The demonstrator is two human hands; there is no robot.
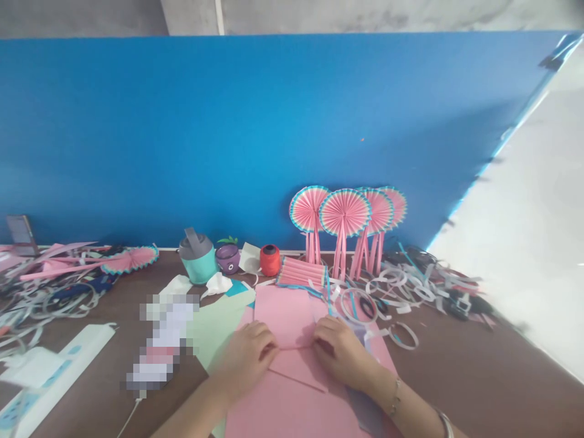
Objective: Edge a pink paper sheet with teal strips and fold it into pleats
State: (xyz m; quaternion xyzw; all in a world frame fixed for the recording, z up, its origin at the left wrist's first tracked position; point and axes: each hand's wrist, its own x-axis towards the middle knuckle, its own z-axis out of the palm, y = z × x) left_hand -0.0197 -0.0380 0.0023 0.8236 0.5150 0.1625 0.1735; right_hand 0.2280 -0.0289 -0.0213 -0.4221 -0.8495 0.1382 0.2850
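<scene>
A sheet of pink paper lies in front of me, with a narrow fold along its near edge. My left hand pinches the left end of that fold, its fingers curled. At the right end my right hand is closed on the same edge; a bracelet and a bangle are on that arm. Beneath both hands is larger pink paper, with a thin straight line or edge slanting across it. Pale green paper sticks out to the left. Just beyond the sheet lies a pleated pink paper piece with blue edges.
Several round pink paper fans lean against the blue partition. A teal cup, a purple pot and a red thread spool stand nearby. White strips are heaped right; a power strip lies left.
</scene>
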